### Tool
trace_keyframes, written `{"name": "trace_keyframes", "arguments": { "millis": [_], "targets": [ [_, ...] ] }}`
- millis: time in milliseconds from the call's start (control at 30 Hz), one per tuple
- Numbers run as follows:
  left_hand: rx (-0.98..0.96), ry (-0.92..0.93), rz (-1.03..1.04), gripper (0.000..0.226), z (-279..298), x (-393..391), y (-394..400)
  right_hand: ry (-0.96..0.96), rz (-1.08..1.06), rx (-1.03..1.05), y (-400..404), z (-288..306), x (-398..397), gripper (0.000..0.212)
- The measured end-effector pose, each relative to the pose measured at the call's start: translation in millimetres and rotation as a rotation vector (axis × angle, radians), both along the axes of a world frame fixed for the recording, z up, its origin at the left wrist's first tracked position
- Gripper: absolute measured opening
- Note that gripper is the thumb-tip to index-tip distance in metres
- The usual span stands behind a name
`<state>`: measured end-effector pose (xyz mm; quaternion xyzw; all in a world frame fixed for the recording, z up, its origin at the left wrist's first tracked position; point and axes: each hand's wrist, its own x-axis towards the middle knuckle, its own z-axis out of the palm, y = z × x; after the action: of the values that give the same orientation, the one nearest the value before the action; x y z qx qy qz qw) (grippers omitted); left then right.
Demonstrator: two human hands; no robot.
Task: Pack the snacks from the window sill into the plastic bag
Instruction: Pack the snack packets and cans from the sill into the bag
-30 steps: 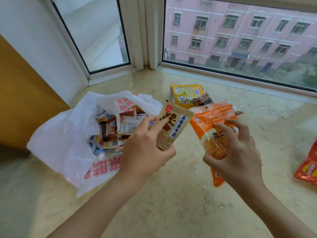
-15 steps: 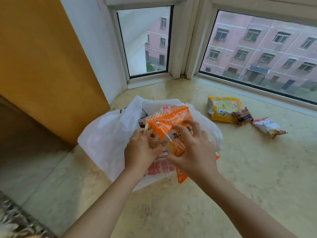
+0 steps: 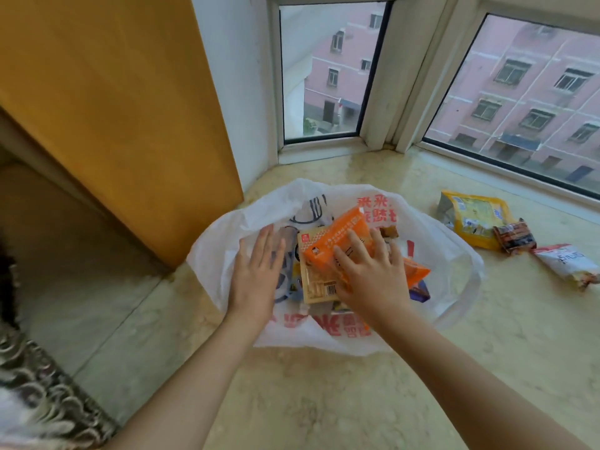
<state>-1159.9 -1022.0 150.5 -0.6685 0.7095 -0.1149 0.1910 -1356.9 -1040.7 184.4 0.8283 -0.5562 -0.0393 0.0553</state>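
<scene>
Both hands flat over the open plastic bag (image 3: 454, 254): left hand (image 3: 256, 274) palm-down, fingers together and gripping nothing, at the bag's left lip; right hand (image 3: 373, 271) fingers spread, pressing the orange packet (image 3: 344, 235) down onto the beige packet (image 3: 313, 274). Further out, up and to the right of those right fingertips and well apart from the bag, three loose snacks on the sill (image 3: 357, 401): yellow pouch (image 3: 470, 219), small dark packet (image 3: 514, 238) touching it, white packet (image 3: 566, 261) farthest, strung out rightward. Right hand clearly nearer, probably the one to reach next.
</scene>
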Motion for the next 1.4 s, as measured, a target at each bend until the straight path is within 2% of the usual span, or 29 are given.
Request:
{"name": "trace_keyframes", "arguments": {
  "millis": [133, 233, 333, 500, 633, 733, 800, 867, 900, 1000, 1033, 1100, 1167, 1267, 1333, 1400],
  "targets": [
    [-0.117, -0.227, -0.058, 0.098, 14, 17, -1, 0.003, 0.044, 0.004, -1, 2, 10, 0.069],
    [-0.333, -0.279, -0.199, 0.079, 29, 33, -7, -0.057, 0.141, 0.006, -6, -6, 16, 0.067],
    [-0.490, -0.129, -0.286, 0.074, 55, 39, -15, -0.082, 0.254, 0.014, -11, -12, 25, 0.071],
    [-0.600, 0.407, -0.286, 0.078, 91, 34, -16, -0.006, 0.330, 0.021, -21, -16, 29, 0.065],
    [-0.596, 0.766, -0.082, 0.070, 108, 25, -4, -0.180, 0.256, 0.021, -4, -5, 20, 0.069],
    [-0.584, 0.931, -0.009, 0.065, 113, 20, 2, -0.050, 0.347, 0.050, -1, -10, 6, 0.063],
    [-0.600, 0.957, -0.016, 0.059, 115, 18, 1, -0.040, 0.249, 0.074, -15, -16, 4, 0.066],
    [-0.607, 0.948, -0.004, 0.059, 118, 15, -1, -0.146, 0.066, 0.140, -27, -19, 8, 0.071],
    [-0.607, 0.939, 0.000, 0.059, 119, 14, -1, -0.171, 0.051, 0.164, -29, -20, 10, 0.070],
    [-0.592, 0.926, 0.000, 0.059, 119, 11, 0, -0.147, 0.226, -0.009, -27, -14, 10, 0.070],
    [-0.588, 0.920, 0.005, 0.060, 120, 10, -1, -0.195, 0.225, -0.098, -30, -10, 6, 0.067],
    [-0.584, 0.904, 0.019, 0.062, 121, 8, -3, -0.361, 0.117, -0.257, -41, 3, -2, 0.062],
    [-0.588, 0.907, 0.024, 0.064, 123, 5, -3, -0.417, -0.015, -0.341, -56, 21, -4, 0.069],
    [-0.625, 0.925, 0.002, 0.060, 128, -1, -4, -0.335, -0.152, -0.202, -79, 44, 3, 0.084],
    [-0.652, 0.936, -0.026, 0.058, 130, -2, -5, -0.242, -0.186, -0.143, -87, 52, 10, 0.075],
    [-0.655, 0.964, -0.046, 0.057, 133, -2, -6, -0.185, -0.183, -0.168, -89, 54, 14, 0.057]
  ]
}}
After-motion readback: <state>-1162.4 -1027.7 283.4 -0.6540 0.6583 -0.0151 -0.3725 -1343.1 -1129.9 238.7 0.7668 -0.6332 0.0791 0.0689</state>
